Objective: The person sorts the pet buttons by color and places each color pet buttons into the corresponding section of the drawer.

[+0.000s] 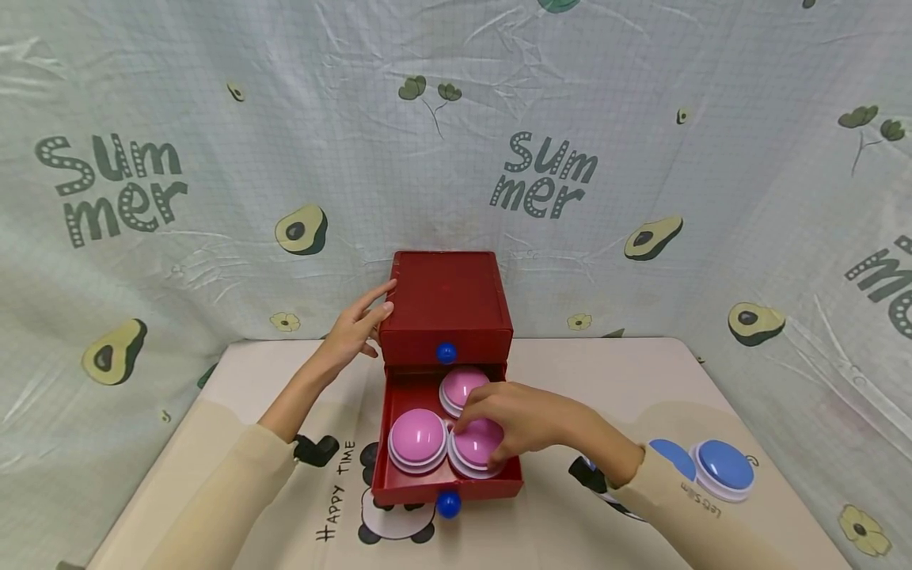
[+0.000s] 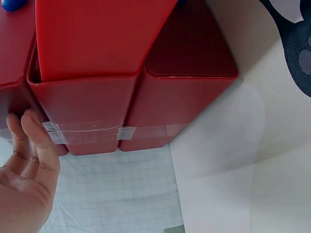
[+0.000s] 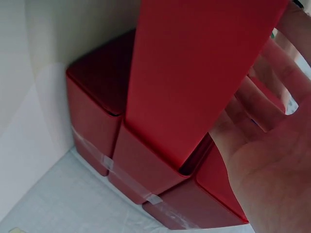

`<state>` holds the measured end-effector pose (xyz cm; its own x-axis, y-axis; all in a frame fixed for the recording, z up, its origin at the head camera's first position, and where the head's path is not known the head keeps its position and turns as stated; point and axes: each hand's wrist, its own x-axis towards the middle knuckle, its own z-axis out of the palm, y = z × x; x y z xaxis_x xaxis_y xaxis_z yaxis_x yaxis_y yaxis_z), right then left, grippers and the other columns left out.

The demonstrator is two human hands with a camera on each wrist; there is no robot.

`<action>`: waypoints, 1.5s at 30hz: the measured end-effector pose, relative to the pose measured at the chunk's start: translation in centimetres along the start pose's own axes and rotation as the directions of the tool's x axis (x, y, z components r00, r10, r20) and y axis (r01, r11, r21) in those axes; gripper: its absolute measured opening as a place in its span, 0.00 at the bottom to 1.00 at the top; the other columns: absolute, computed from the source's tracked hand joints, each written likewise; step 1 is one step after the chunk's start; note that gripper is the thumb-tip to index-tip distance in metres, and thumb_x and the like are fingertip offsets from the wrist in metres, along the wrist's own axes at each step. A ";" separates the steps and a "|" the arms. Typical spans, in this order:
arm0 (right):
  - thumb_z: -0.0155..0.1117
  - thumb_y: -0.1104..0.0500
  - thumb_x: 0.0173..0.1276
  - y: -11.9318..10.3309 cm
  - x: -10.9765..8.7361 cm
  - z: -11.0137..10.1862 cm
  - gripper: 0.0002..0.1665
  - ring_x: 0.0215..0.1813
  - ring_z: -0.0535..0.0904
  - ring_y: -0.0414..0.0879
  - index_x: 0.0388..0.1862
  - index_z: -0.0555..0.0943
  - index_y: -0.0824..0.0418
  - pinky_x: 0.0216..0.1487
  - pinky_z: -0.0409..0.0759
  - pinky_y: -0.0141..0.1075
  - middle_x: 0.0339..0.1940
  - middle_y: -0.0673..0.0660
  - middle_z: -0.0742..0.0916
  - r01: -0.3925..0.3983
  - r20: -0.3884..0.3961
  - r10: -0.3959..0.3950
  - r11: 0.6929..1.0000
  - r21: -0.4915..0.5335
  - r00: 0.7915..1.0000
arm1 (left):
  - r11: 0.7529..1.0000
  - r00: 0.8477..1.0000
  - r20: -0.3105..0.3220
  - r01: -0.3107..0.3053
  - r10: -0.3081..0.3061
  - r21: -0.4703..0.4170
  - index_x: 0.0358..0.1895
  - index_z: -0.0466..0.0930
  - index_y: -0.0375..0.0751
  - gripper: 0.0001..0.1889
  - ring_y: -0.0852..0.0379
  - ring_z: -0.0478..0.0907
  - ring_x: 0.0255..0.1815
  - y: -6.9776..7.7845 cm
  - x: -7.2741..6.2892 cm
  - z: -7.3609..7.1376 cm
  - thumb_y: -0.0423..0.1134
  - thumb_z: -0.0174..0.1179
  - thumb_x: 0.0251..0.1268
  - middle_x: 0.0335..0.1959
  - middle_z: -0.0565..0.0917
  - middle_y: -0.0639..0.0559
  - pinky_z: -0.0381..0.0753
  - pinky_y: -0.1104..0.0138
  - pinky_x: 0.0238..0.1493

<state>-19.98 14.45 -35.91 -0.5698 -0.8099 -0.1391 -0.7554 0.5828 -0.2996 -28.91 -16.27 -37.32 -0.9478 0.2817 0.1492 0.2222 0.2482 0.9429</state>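
A red drawer box (image 1: 445, 293) stands at the back of the table, one drawer (image 1: 447, 494) pulled out by its blue knob side. Three pink dome-topped buttons with white bases lie in that drawer: a left one (image 1: 418, 435), a back one (image 1: 465, 385) and a front right one (image 1: 476, 442). My right hand (image 1: 523, 416) grips the front right button, thumb and fingers at its edges. In the right wrist view the drawer wall hides the button. My left hand (image 1: 356, 326) touches the left side of the box's top section, fingers extended.
Two blue dome buttons, one partly hidden by my right sleeve (image 1: 673, 457) and one in full view (image 1: 725, 467), are on the table at the right. A blue knob (image 1: 449, 504) sticks out from the pulled drawer. Patterned cloth (image 1: 442, 198) hangs behind the box.
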 end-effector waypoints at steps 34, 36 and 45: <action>0.77 0.57 0.64 0.0 -0.4 0.1 0.22 0.57 0.81 0.38 0.58 0.88 0.47 0.58 0.82 0.30 0.54 0.46 0.89 0.057 -0.009 -0.057 0.997 0.045 0.998 | 1.000 1.000 -0.001 0.010 -0.010 0.001 0.82 0.59 0.60 0.30 0.58 0.81 0.27 -0.1 0.0 0.0 0.51 0.49 0.81 0.32 0.82 0.55 0.84 0.65 0.28; 0.76 0.57 0.65 0.0 -0.5 0.1 0.22 0.58 0.82 0.38 0.58 0.87 0.47 0.59 0.82 0.30 0.54 0.46 0.89 0.061 -0.009 -0.061 0.997 0.046 0.998 | 1.000 1.000 -0.001 0.009 -0.009 -0.001 0.82 0.58 0.60 0.30 0.58 0.81 0.27 -0.1 0.0 0.0 0.51 0.49 0.81 0.32 0.82 0.55 0.84 0.65 0.28; 0.73 0.54 0.68 -0.8 -1.5 -0.1 0.19 0.58 0.83 0.38 0.58 0.87 0.48 0.60 0.83 0.32 0.55 0.45 0.89 0.088 -0.107 -0.087 0.996 0.005 0.990 | 1.000 1.000 -0.004 0.006 -0.006 0.001 0.82 0.59 0.60 0.30 0.59 0.81 0.27 -0.2 0.1 0.0 0.51 0.49 0.81 0.31 0.83 0.56 0.84 0.65 0.28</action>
<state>-18.55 15.16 -35.32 -0.5330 -0.8461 -0.0109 -0.8011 0.5087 -0.3154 -29.02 -16.34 -37.51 -0.9500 0.2768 0.1447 0.2168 0.2510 0.9434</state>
